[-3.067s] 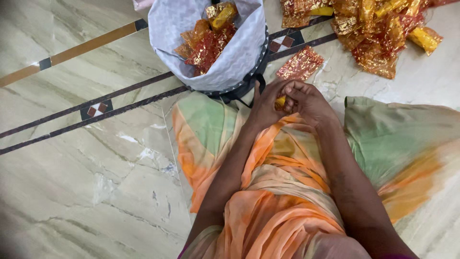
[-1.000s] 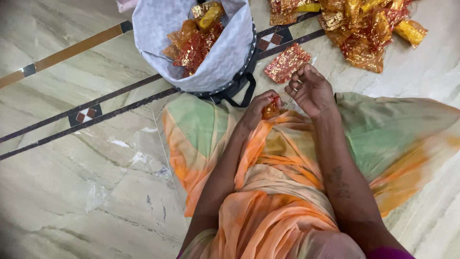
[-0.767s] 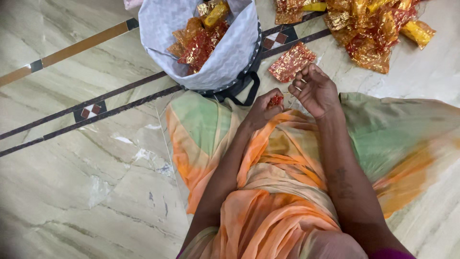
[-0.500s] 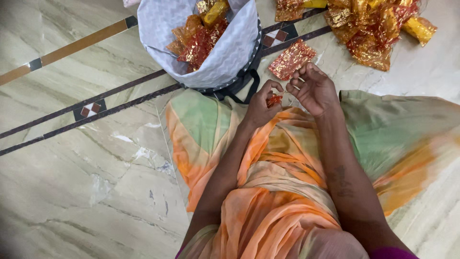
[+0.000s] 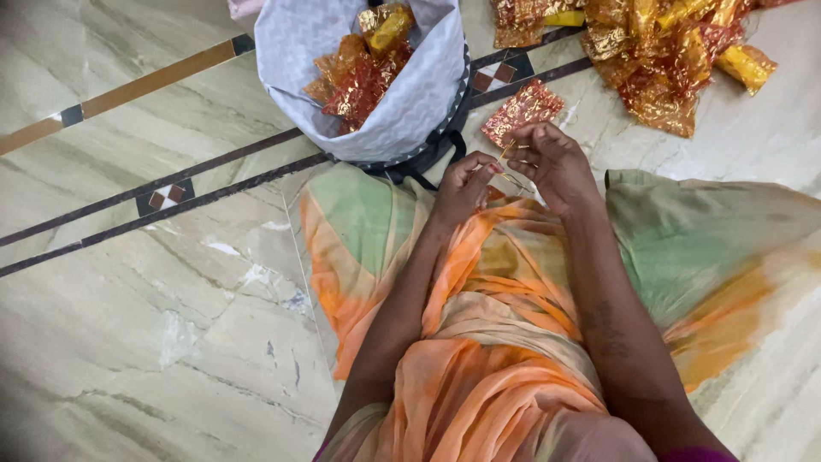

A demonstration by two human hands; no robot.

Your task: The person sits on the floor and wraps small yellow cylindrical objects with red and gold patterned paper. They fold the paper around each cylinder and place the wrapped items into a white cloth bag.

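Note:
My left hand and my right hand meet over my lap, above orange and green cloth. Thin golden drawstrings stretch between the fingers of both hands. They belong to a small red and gold pouch, mostly hidden inside my left hand. A flat red and gold pouch lies on the floor just beyond my right hand. A white fabric bag with several filled pouches stands beyond my left hand.
A heap of several red and gold pouches lies at the top right on the marble floor. Dark inlay strips cross the floor diagonally. A black strap hangs from the bag's base.
My hands have drawn closer together. The right hand, open-palmed before, now has its fingers pinched on the drawstrings, and the small pouch has sunk deeper into my left hand.

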